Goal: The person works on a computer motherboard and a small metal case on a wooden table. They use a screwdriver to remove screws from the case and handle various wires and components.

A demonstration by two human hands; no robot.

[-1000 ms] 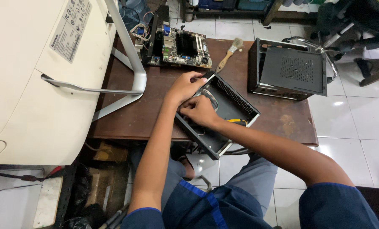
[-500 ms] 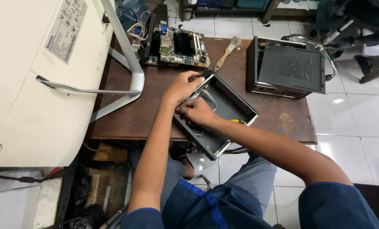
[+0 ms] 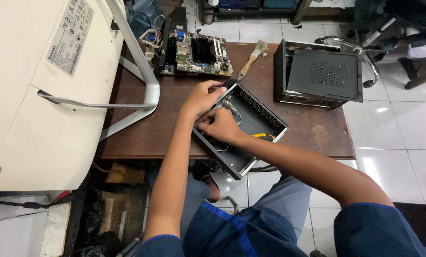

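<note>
With both hands, left hand (image 3: pixel 204 97) and right hand (image 3: pixel 218 124), gripping the open case (image 3: pixel 251 128), you're working inside it; steady it next.

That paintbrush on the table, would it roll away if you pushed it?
Probably not far. The paintbrush has a flattish wooden handle and wide bristles, so it would likely slide on the brown table rather than roll. It looks light, and its bristles would likely bend while the handle stays stiff.

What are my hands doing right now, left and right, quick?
Left hand: curled over the rim of the open black case, gripping it.
Right hand: fingers bent down inside the case; what it holds cannot be told.
</note>
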